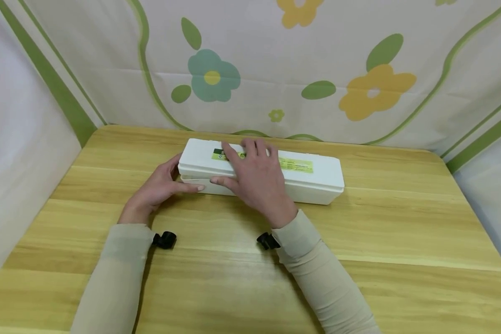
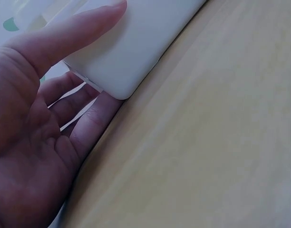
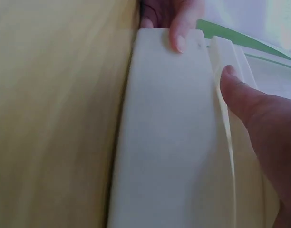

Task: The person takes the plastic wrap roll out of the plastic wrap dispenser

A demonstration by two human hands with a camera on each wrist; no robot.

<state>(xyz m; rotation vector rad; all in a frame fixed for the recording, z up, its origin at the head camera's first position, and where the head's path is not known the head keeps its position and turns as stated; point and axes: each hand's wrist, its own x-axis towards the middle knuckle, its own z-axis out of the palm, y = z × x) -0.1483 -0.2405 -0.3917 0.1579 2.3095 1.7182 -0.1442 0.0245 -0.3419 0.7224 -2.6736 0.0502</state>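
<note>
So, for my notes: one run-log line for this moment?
left hand: grips box end | right hand: flat on lid | white box: on table

Bright, even, soft light; faint shadows under the sleeves; both wrist views blurred, dimmer.

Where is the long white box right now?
In the head view, the long white box lies on the wooden table near the flowered backdrop, with the left hand at its left end and the right hand on top.

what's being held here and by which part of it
The long white box on the table. The left hand grips its left end, thumb on the front face. The right hand lies over the lid, thumb at the front seam.
</note>
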